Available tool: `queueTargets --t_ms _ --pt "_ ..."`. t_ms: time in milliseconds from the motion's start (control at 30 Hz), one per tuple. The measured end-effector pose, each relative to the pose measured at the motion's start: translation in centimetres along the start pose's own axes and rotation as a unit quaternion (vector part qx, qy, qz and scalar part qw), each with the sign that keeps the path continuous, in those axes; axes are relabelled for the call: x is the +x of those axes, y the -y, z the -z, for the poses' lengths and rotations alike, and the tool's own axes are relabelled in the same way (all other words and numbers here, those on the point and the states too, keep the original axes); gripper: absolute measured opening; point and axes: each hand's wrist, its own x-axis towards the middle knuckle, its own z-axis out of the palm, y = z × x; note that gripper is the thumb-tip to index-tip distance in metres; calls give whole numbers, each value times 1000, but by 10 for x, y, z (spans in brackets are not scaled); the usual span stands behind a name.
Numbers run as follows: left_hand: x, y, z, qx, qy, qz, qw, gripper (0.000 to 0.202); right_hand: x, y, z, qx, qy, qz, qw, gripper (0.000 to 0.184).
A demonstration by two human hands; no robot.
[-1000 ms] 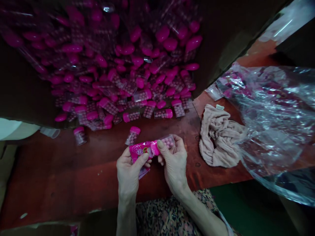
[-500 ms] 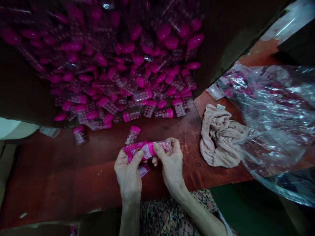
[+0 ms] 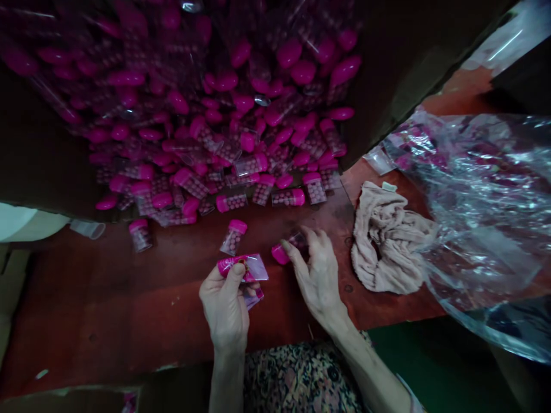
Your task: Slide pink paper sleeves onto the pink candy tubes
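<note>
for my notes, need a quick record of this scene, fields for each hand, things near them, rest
left hand: holds a pink-printed clear wrapper
right hand: fingers over a pink-capped clear bottle of pink balls, lying on the table
things: second pink-capped bottle just above the left hand
rest: heap of similar bottles beside a dark cardboard flap; crumpled beige cloth; clear plastic bag; red-brown table

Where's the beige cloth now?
The crumpled beige cloth lies on the reddish tabletop in the head view, right of the right hand, against the clear plastic bag.
</note>
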Motion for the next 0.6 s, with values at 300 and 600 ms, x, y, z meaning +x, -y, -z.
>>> queueTargets --t_ms 300,600 --pt "-3 3 -7 0 2 -40 999 14 -25 33 8 125 23 95 987 4" --pt "-4 7 -2 69 41 -59 995 13 -26 26 -1 156 13 45 987 7"
